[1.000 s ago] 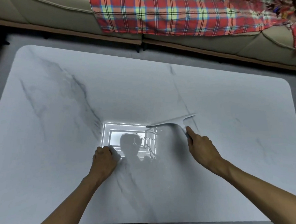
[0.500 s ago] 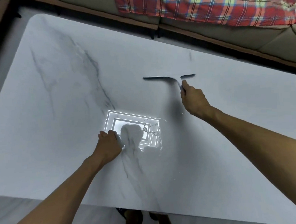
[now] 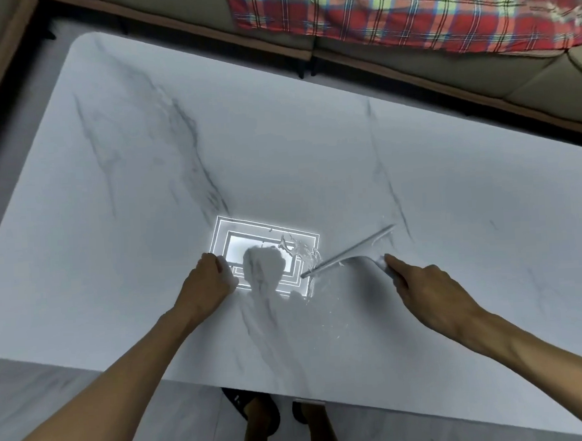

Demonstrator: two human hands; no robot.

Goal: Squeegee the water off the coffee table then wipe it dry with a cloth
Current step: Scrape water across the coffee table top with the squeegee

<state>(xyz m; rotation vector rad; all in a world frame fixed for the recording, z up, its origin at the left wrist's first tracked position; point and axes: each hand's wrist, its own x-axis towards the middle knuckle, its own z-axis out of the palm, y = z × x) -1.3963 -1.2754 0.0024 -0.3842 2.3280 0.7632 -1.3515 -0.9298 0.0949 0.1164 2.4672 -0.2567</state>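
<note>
Fingers (image 3: 395, 262) of right hand (image 3: 431, 290) grip hidden squeegee (image 3: 352, 251) handle; left hand (image 3: 205, 282) curled, perhaps empty.

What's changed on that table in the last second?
The right hand pulled the squeegee back from farther out on the table toward the near edge, its blade now slanted. The left hand stayed curled on the table; the right kept its grip.
</note>
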